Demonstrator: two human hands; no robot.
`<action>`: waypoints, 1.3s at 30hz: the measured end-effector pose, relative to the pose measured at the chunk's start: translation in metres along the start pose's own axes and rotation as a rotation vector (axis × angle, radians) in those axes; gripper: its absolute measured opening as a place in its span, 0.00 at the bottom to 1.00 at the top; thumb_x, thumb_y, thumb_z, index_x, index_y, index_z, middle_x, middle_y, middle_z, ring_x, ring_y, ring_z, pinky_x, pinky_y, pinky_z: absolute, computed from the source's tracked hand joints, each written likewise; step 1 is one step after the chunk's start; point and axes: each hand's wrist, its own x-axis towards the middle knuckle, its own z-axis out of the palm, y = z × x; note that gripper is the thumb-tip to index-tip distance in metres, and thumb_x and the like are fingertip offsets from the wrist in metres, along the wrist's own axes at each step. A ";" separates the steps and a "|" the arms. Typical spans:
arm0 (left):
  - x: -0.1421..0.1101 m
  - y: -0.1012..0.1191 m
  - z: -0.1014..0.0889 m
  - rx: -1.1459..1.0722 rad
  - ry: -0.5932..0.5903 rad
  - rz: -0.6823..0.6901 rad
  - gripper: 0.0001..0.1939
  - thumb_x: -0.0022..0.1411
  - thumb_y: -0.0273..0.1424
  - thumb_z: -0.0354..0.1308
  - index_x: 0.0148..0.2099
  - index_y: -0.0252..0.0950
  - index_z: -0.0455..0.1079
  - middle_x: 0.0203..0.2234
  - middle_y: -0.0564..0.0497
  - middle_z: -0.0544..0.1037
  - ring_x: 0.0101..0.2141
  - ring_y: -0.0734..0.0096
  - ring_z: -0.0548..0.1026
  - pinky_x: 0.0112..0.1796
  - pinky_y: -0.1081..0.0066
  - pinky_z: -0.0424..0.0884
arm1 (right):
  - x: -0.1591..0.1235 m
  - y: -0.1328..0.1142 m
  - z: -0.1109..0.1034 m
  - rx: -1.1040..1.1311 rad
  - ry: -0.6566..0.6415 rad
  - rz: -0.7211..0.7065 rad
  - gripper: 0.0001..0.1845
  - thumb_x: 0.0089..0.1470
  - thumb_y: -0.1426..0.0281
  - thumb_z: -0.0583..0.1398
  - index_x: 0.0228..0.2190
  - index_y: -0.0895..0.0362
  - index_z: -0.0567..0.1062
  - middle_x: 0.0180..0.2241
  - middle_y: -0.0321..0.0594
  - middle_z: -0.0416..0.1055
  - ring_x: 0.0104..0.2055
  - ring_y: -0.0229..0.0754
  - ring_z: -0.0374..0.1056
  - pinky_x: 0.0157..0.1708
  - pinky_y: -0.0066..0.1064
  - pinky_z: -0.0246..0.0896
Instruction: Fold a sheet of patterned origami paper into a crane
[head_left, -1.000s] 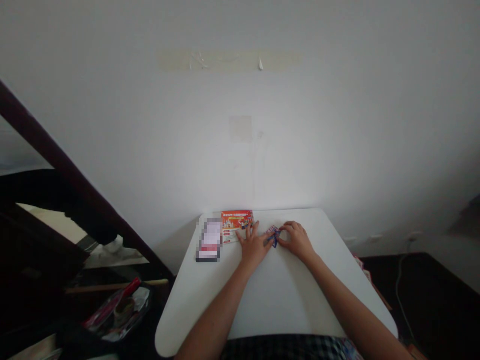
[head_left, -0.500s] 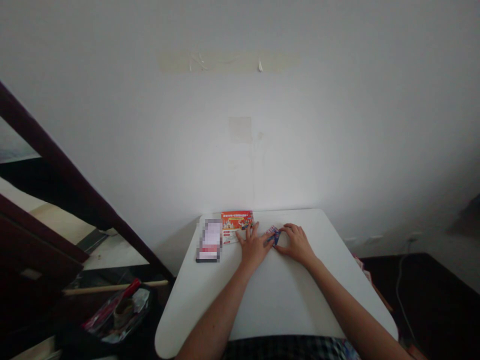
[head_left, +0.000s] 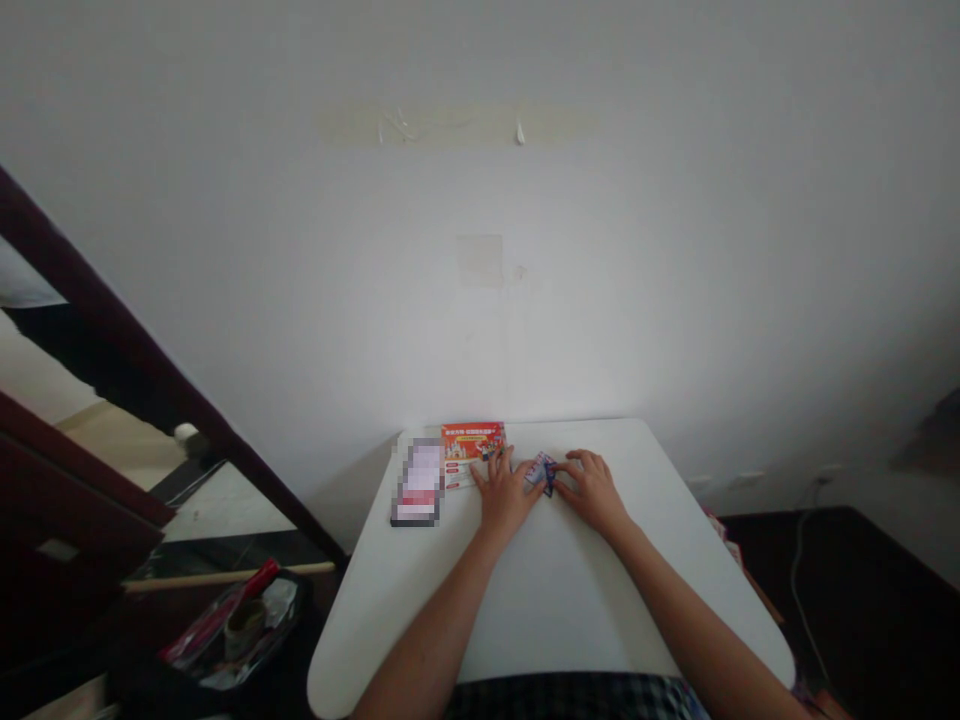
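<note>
A small blue-and-white printed paper (head_left: 539,468), folded at its right side, lies on the white table between my hands. My left hand (head_left: 504,496) rests with its fingers spread, the thumb pressing on the paper's lower left edge. Its other fingertips reach over the right part of a red-and-white printed leaflet (head_left: 474,440). My right hand (head_left: 596,492) pinches the folded right edge of the paper between thumb and fingers. Part of the paper is hidden by the fingertips.
A phone (head_left: 420,485), its screen blurred out, lies left of the leaflet. The white table (head_left: 562,600) meets the wall (head_left: 600,250) at its far edge. On the floor at left is a container of odds and ends (head_left: 244,625), near a dark-framed mirror (head_left: 247,460).
The right side of the paper has been folded over further, so more of its pale face shows. My right fingers have shifted slightly along it; my left hand stays nearly in place.
</note>
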 end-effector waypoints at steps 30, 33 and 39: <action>0.003 -0.012 -0.005 -0.124 0.010 0.100 0.07 0.61 0.42 0.62 0.41 0.54 0.81 0.61 0.56 0.68 0.64 0.50 0.55 0.62 0.35 0.43 | 0.001 0.003 -0.001 0.043 -0.061 -0.133 0.12 0.60 0.67 0.58 0.41 0.43 0.79 0.47 0.37 0.77 0.60 0.51 0.60 0.64 0.64 0.36; 0.003 -0.013 -0.006 -0.122 0.007 0.095 0.07 0.62 0.42 0.62 0.39 0.52 0.81 0.61 0.56 0.68 0.64 0.50 0.55 0.62 0.35 0.44 | 0.000 0.000 -0.004 0.074 -0.059 -0.133 0.10 0.59 0.64 0.59 0.40 0.43 0.79 0.47 0.37 0.77 0.61 0.52 0.59 0.64 0.66 0.35; 0.004 -0.013 -0.008 -0.142 0.025 0.089 0.09 0.62 0.42 0.62 0.38 0.48 0.81 0.60 0.53 0.70 0.63 0.50 0.56 0.63 0.36 0.43 | 0.000 0.002 -0.009 0.158 -0.090 -0.130 0.10 0.56 0.58 0.61 0.38 0.45 0.80 0.46 0.38 0.78 0.64 0.55 0.57 0.62 0.70 0.32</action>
